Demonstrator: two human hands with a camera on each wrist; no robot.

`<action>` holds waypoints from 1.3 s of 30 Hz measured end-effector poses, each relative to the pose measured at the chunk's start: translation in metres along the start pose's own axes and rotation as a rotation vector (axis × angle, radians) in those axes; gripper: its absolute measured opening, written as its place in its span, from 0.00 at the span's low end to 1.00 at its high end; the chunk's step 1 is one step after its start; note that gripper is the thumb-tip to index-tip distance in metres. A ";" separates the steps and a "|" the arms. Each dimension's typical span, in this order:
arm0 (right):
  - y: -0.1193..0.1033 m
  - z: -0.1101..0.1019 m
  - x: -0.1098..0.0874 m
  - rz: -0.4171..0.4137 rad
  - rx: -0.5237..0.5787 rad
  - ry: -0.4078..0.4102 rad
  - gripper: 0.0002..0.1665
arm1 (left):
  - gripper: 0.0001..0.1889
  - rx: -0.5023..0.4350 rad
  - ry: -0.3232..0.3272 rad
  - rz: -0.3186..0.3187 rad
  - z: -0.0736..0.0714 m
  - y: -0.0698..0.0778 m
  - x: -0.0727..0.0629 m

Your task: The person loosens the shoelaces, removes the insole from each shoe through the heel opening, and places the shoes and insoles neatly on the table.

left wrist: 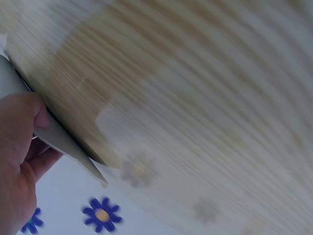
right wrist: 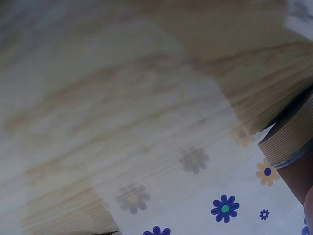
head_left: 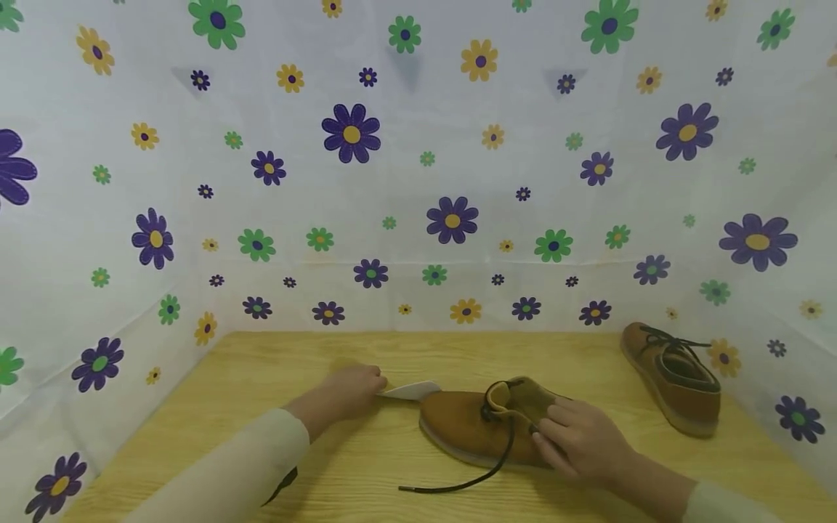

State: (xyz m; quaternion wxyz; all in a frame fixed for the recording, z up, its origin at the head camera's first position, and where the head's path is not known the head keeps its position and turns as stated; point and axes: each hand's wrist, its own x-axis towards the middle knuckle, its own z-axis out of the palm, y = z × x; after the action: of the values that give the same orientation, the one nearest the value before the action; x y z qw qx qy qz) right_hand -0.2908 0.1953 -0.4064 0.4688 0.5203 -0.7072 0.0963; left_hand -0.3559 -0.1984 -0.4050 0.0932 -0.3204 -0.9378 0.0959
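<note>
**Evidently, a trailing lace is to be watched**

The brown shoe is set on the counter, right of centre in the lower frame, toe pointed left. Its collar is gripped by the right hand, fingers curled over the edge. By the left hand, at lower centre-left, a pale flat piece is pinched between thumb and fingers, its far end brought up to the toe (whether contact is made cannot be told).

If the two were pushed together, the thin piece could be bent or creased against the toe. If the collar were held too loosely, the shoe could be slid or tipped by a knock. The lace, sprawled in front of the shoe, could be trapped under the sole should the shoe be shifted forward.

Counted, there are two shoes, the second shoe being left at the right edge of the counter; two hands; one pale piece; and one lace end laid on the wood. One dark item is half hidden by the left sleeve and cannot be identified.
</note>
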 end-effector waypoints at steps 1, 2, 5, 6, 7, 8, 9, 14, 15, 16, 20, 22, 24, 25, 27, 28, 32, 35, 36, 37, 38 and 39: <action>0.001 0.000 -0.002 0.003 0.003 -0.001 0.25 | 0.03 0.003 -0.007 -0.006 0.000 -0.006 -0.005; 0.002 0.000 -0.003 0.007 0.004 -0.002 0.24 | 0.04 0.009 -0.016 -0.015 0.000 -0.012 -0.011; 0.006 0.001 -0.010 0.019 -0.003 -0.006 0.23 | 0.08 0.053 -0.004 -0.024 0.000 -0.031 -0.030; 0.007 0.001 -0.012 0.030 -0.006 -0.014 0.23 | 0.10 0.066 0.005 -0.019 -0.001 -0.037 -0.035; 0.009 0.000 -0.015 0.040 -0.011 -0.020 0.23 | 0.11 0.079 0.008 -0.015 -0.002 -0.042 -0.041; 0.010 0.000 -0.017 0.052 -0.020 -0.029 0.23 | 0.12 0.093 0.016 -0.014 -0.003 -0.047 -0.046; 0.012 -0.001 -0.019 0.067 -0.029 -0.042 0.23 | 0.12 0.109 0.019 -0.012 -0.005 -0.050 -0.050; 0.021 -0.005 -0.028 0.144 -0.093 -0.121 0.23 | 0.05 0.153 0.012 -0.044 -0.009 -0.054 -0.053; 0.023 -0.006 -0.028 0.154 -0.108 -0.129 0.23 | 0.04 0.145 0.019 -0.059 -0.010 -0.052 -0.050; 0.024 -0.005 -0.030 0.162 -0.122 -0.135 0.23 | 0.03 0.150 0.040 -0.068 -0.010 -0.048 -0.047; 0.030 -0.004 -0.032 0.181 -0.168 -0.125 0.22 | 0.11 0.115 0.083 -0.134 -0.011 -0.026 -0.036; 0.032 -0.004 -0.032 0.189 -0.188 -0.112 0.21 | 0.16 0.075 0.084 -0.189 -0.010 -0.016 -0.033; 0.033 -0.003 -0.030 0.198 -0.213 -0.094 0.21 | 0.20 0.014 0.035 -0.261 -0.007 -0.010 -0.033; 0.034 -0.003 -0.030 0.205 -0.224 -0.088 0.20 | 0.20 -0.020 0.004 -0.297 -0.005 -0.008 -0.034; 0.035 -0.003 -0.030 0.227 -0.247 -0.086 0.19 | 0.19 -0.064 -0.037 -0.339 0.000 -0.007 -0.038; 0.035 -0.003 -0.030 0.242 -0.259 -0.089 0.19 | 0.18 -0.072 -0.056 -0.346 0.002 -0.007 -0.040; 0.036 -0.004 -0.030 0.298 -0.283 -0.112 0.17 | 0.14 -0.050 -0.065 -0.292 0.009 -0.012 -0.050; 0.036 -0.005 -0.029 0.322 -0.308 -0.132 0.17 | 0.14 0.014 -0.038 -0.228 0.013 -0.017 -0.057; 0.036 -0.005 -0.029 0.325 -0.319 -0.140 0.17 | 0.14 0.032 -0.028 -0.212 0.015 -0.019 -0.059; 0.036 -0.006 -0.028 0.325 -0.329 -0.146 0.18 | 0.15 0.047 -0.022 -0.199 0.017 -0.020 -0.062; 0.037 -0.006 -0.027 0.323 -0.337 -0.149 0.18 | 0.15 0.056 -0.014 -0.187 0.018 -0.022 -0.064; 0.037 -0.006 -0.027 0.322 -0.345 -0.155 0.19 | 0.15 0.053 -0.007 -0.184 0.019 -0.023 -0.066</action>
State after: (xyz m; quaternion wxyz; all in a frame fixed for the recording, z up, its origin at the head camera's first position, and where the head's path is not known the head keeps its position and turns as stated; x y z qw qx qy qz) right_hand -0.3174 0.2325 -0.4106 0.4737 0.3192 -0.8208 0.0072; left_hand -0.3229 -0.2592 -0.4252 0.1066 -0.2298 -0.9608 0.1128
